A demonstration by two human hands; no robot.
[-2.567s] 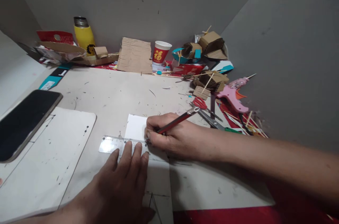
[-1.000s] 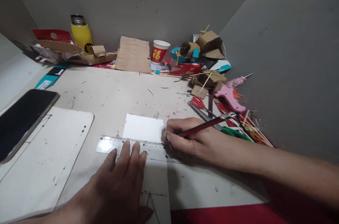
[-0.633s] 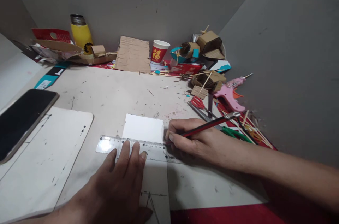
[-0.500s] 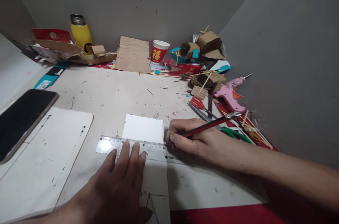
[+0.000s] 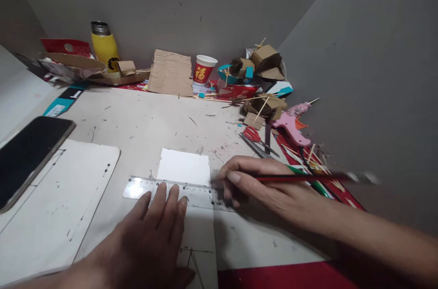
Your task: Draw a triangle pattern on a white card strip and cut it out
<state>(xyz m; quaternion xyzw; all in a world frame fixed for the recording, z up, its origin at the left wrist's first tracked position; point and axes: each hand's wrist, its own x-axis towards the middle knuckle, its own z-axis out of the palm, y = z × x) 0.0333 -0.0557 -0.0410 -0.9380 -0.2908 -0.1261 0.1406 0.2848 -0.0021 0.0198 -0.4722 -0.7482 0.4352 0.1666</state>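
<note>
My left hand (image 5: 150,229) lies flat with fingers stretched out, pressing a clear plastic ruler (image 5: 140,187) across a white strip of card (image 5: 185,168). My right hand (image 5: 260,186) pinches a red pencil (image 5: 301,178) that lies almost level, its tip at the ruler's right end by the card's right edge. The far end of the pencil is blurred. A pencilled triangle shows on the card below my left hand.
A black phone (image 5: 29,152) rests on a white board (image 5: 58,207) at the left. Red scissors (image 5: 255,136), a pink glue gun (image 5: 290,122), sticks and cardboard scraps crowd the right. A yellow flask (image 5: 104,47), corrugated cardboard (image 5: 171,72) and a red paper cup (image 5: 204,69) stand by the back wall.
My right hand slid the pencil rightward along the ruler to the card's right edge, then tipped the pencil down to nearly level. The left hand stayed on the ruler.
</note>
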